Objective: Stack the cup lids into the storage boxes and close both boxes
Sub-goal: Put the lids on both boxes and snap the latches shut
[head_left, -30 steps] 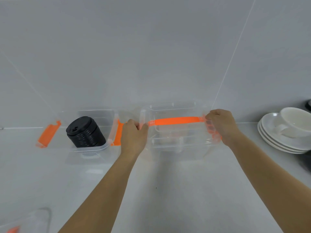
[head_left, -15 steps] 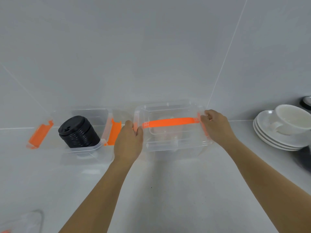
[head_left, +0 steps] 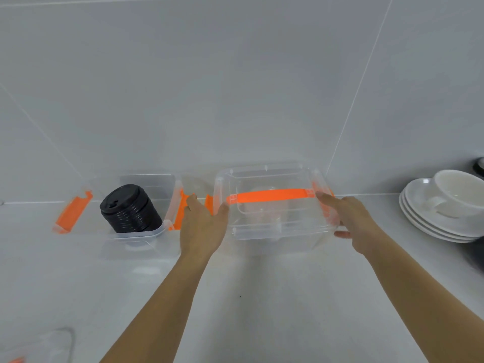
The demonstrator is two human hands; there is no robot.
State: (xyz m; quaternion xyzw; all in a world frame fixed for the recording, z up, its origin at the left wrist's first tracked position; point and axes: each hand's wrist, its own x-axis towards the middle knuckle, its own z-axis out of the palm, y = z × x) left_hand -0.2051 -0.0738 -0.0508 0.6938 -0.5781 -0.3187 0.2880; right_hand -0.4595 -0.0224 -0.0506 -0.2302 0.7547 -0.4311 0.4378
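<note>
Two clear storage boxes with orange latches stand against the tiled wall. The left box (head_left: 146, 233) has no cover on it and holds a stack of black cup lids (head_left: 131, 209). The right box (head_left: 272, 231) has its clear cover on, with an orange handle (head_left: 267, 196) across the top. Something pale shows faintly inside it. My left hand (head_left: 203, 224) lies flat against its left side by the orange latch (head_left: 208, 203), thumb touching the cover's corner. My right hand (head_left: 351, 221) rests with fingers stretched over the right latch, thumb free in front.
A white cup (head_left: 458, 195) sits on stacked white saucers (head_left: 429, 221) at the right. A dark object (head_left: 479, 166) shows at the far right edge. A loose clear box cover (head_left: 39, 347) lies at the bottom left on the white counter.
Both hands were curled tight on the right box's sides; now their fingers have straightened and loosened. The right box sits lower and steadier in view.
</note>
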